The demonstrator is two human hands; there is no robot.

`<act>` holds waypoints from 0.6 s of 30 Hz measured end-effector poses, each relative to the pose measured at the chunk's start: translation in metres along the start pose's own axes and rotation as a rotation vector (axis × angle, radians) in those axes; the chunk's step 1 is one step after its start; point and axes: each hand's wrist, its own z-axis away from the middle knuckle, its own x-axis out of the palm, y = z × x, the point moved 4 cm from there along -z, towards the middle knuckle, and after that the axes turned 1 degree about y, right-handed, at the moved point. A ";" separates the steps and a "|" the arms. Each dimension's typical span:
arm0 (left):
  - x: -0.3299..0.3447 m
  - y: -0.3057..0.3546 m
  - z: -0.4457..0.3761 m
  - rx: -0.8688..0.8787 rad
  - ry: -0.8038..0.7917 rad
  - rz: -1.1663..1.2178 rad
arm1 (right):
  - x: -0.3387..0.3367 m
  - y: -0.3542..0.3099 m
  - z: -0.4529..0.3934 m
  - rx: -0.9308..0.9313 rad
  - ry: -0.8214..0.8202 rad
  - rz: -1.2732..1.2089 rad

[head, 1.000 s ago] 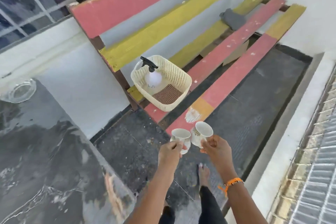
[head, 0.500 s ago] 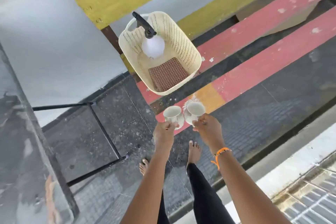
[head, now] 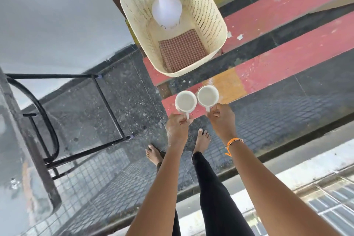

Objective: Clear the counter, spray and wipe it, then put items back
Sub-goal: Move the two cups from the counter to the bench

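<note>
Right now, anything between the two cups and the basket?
Nothing visible. Left hand and right hand each hold a cup by the handle, just short of the basket. Inside, the spray bottle and checked cloth leave limited floor.

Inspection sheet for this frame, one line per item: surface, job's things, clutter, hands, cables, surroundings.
Surface: painted bench with red, yellow and orange slats, paint chipped.
Job's things: two white mugs, left mug and right mug, rims side by side over the front slat; cream basket on the bench holds a spray bottle and a checked cloth.
Clutter: nothing seen.
Hands: left hand and right hand each hold one mug by its handle.
Cables: nothing seen.
Surroundings: dark tiled floor, black metal frame, bare feet.
</note>
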 end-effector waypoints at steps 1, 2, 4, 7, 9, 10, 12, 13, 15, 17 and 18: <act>0.000 -0.003 0.000 -0.025 0.010 0.004 | 0.000 0.001 0.000 0.002 -0.014 -0.007; 0.000 -0.005 0.001 -0.048 0.017 0.016 | 0.000 0.002 0.001 0.001 -0.030 -0.011; -0.002 -0.008 0.003 -0.075 0.009 0.042 | 0.000 0.001 0.003 0.001 -0.061 -0.007; -0.005 -0.010 0.011 -0.095 -0.039 0.085 | -0.003 0.000 0.008 0.041 -0.081 0.007; -0.008 -0.006 0.021 -0.110 -0.061 0.125 | -0.005 -0.004 0.016 0.068 -0.075 0.015; -0.011 -0.003 0.026 -0.115 -0.058 0.139 | -0.007 -0.008 0.022 0.072 -0.061 0.025; -0.022 0.002 0.037 -0.119 -0.027 0.154 | -0.010 -0.017 0.036 0.083 -0.019 0.034; -0.031 0.005 0.042 -0.121 -0.002 0.167 | -0.011 -0.025 0.043 0.082 -0.002 0.031; -0.044 0.007 0.050 -0.142 0.030 0.207 | -0.010 -0.036 0.053 0.073 -0.004 0.024; -0.065 0.008 0.059 -0.152 0.061 0.305 | -0.005 -0.058 0.063 0.021 -0.054 -0.019; -0.078 0.010 0.064 -0.148 0.084 0.350 | 0.000 -0.072 0.068 -0.012 -0.082 -0.048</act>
